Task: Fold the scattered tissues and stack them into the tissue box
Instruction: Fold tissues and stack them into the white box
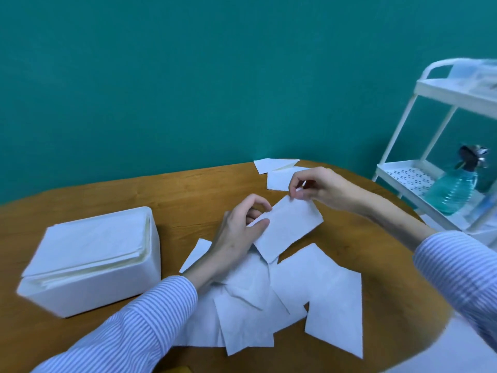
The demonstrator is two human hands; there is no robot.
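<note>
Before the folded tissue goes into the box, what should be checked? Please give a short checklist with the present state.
1. Left hand pinches the folded tissue: ok.
2. Right hand pinches its far corner: ok.
3. Edges aligned: cannot tell.
4. Tissue box open on top: ok.
5. Space left in the box: not ok, the stack inside reaches the rim.
6. Loose tissues remaining on the table: not ok, several.

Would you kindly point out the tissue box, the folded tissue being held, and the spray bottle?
tissue box (107,288): head view, on its front wall.
folded tissue (286,230): head view, on its flat middle.
spray bottle (453,191): head view, on its blue body.
</note>
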